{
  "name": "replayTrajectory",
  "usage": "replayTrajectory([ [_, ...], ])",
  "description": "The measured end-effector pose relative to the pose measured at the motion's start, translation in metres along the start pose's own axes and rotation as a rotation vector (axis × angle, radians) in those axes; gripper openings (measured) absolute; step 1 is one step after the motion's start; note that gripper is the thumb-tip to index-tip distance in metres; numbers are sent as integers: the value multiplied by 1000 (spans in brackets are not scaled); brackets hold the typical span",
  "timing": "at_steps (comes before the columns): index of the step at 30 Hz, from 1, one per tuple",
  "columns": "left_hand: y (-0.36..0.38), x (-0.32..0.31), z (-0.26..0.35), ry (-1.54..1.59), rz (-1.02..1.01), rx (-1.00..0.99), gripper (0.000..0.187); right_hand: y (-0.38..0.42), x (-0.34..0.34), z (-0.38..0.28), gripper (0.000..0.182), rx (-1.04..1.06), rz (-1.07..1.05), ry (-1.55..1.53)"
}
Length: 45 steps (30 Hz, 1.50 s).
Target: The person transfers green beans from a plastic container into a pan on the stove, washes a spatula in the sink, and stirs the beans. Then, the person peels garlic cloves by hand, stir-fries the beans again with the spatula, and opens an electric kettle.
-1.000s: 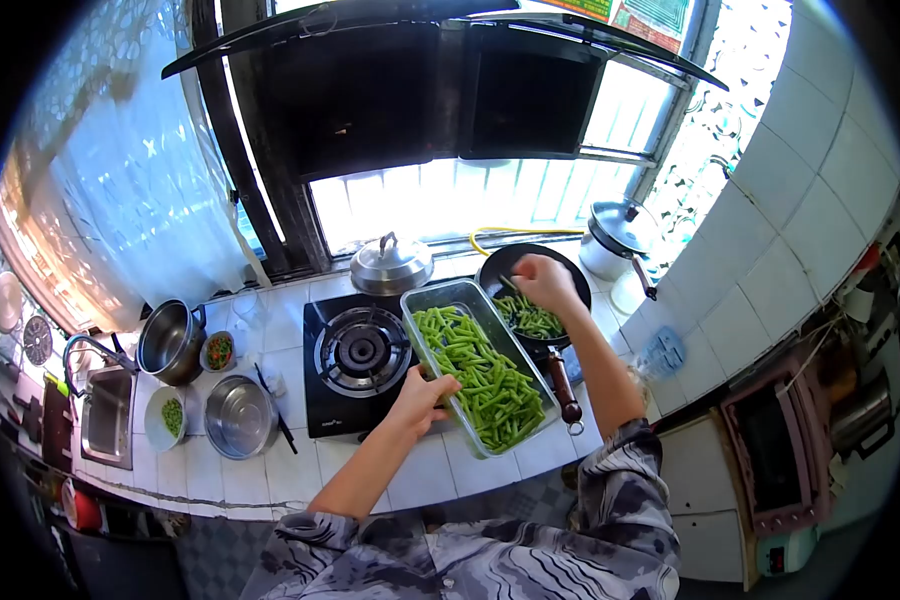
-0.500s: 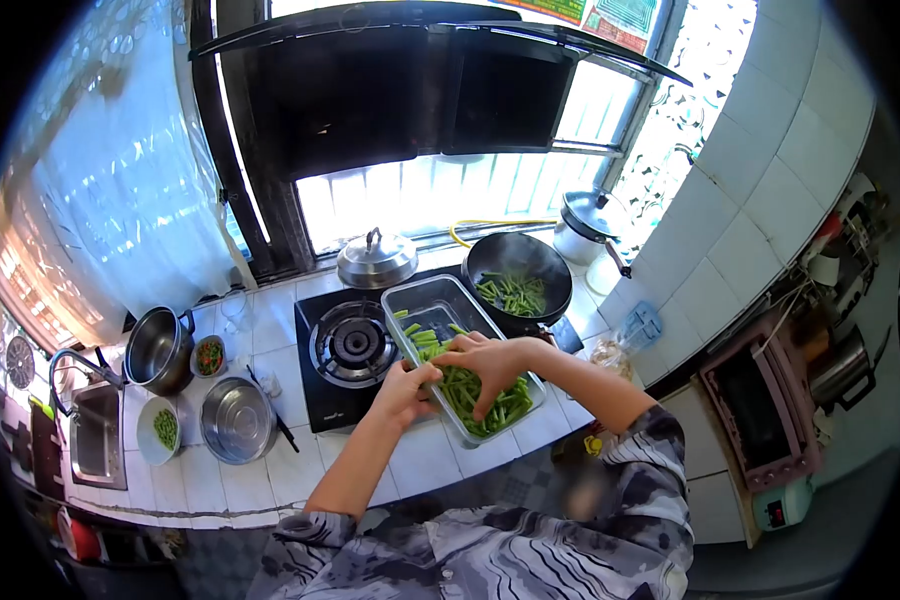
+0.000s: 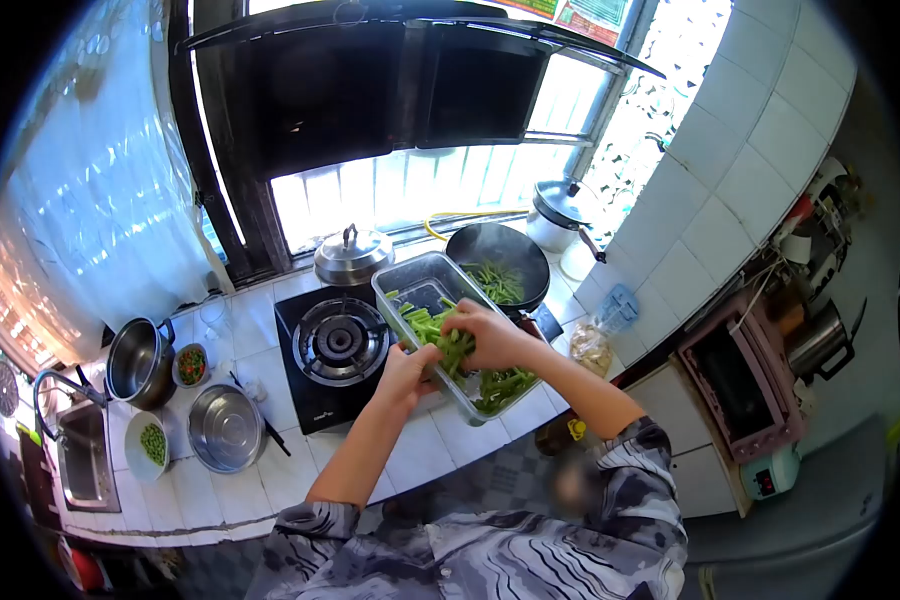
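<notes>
A clear rectangular container holds cut green beans and is tilted over the counter's front side. My left hand grips its left side wall. Inside it, my right hand is closed around a bunch of the beans. Behind the container, a black wok on the right burner holds more green beans, with faint steam above. The left burner has nothing on it. A domed metal lid lies behind that burner.
On the left stand a deep pot, a bowl of chopped peppers, a bowl of small green pieces, a metal basin and chopsticks. A lidded pot is behind the wok; a bag lies right.
My right hand has closed on beans and moved up within the container. The beans now lie more bunched under it. The whole view has shifted slightly.
</notes>
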State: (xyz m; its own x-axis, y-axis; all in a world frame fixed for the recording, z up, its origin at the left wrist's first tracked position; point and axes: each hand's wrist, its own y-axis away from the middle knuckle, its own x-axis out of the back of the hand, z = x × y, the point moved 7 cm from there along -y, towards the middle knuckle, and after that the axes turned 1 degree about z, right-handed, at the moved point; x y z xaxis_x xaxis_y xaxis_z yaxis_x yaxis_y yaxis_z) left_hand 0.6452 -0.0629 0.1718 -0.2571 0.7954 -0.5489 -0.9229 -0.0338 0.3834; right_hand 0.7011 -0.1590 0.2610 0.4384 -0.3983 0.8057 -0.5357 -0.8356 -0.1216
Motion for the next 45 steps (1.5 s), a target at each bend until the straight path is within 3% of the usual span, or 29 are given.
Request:
replayTrajectory([
  [7, -29, -28, -7, -15, 68, -24, 45, -23, 55, 61, 37, 34, 168, -236],
  [9, -37, -34, -8, -8, 106, -42, 44, -32, 70, 84, 36, -39, 161, -515],
  [11, -47, -38, -12, 15, 96, -23, 43, -44, 96, 115, 36, -66, 277, -552],
  [13, -51, -39, -17, 23, 132, -26, 42, -50, 124, 138, 38, -232, 373, -579],
  [15, -52, -38, -17, 28, 172, -28, 41, -68, 138, 182, 39, -189, 452, -422],
  [18, -49, -36, -23, -5, 176, 3, 40, -73, 111, 233, 65, -347, 172, 295],
  [20, -44, -35, -22, -17, 175, -10, 40, -76, 102, 225, 67, -367, 108, 591],
  [22, -37, -41, -20, -19, 166, -15, 42, -75, 106, 150, 54, -292, 250, 497],
  [24, -38, -40, -26, -3, 169, -14, 41, -87, 69, 99, 31, -75, 95, 258],
  [25, -37, -40, -28, 3, 168, -24, 39, -97, 31, 89, 35, 63, -140, 296],
  [29, -27, -43, -30, -39, 95, -12, 45, -93, -36, 63, 34, 93, -301, 454],
  [33, -17, -23, -26, 76, 101, 6, 39, -70, -59, 63, 40, 32, -379, 394],
  [36, -11, -9, -26, 94, 108, 8, 37, -33, -54, 45, 42, 76, -521, 393],
  [38, -11, 0, -26, 51, 89, 10, 40, -11, -56, 51, 50, -5, -704, 353],
  [39, -11, 3, -27, 54, 84, 16, 40, -3, -51, 49, 50, -13, -707, 354],
  [42, -11, 18, -24, 42, 137, -2, 46, 18, -40, 28, 80, 119, -697, 369],
  [43, -11, 20, -23, 40, 127, 5, 46, 22, -39, 22, 80, 107, -695, 369],
  [45, -7, 20, -22, 83, 108, 20, 31, 28, -39, 10, 86, 104, -638, 461],
])
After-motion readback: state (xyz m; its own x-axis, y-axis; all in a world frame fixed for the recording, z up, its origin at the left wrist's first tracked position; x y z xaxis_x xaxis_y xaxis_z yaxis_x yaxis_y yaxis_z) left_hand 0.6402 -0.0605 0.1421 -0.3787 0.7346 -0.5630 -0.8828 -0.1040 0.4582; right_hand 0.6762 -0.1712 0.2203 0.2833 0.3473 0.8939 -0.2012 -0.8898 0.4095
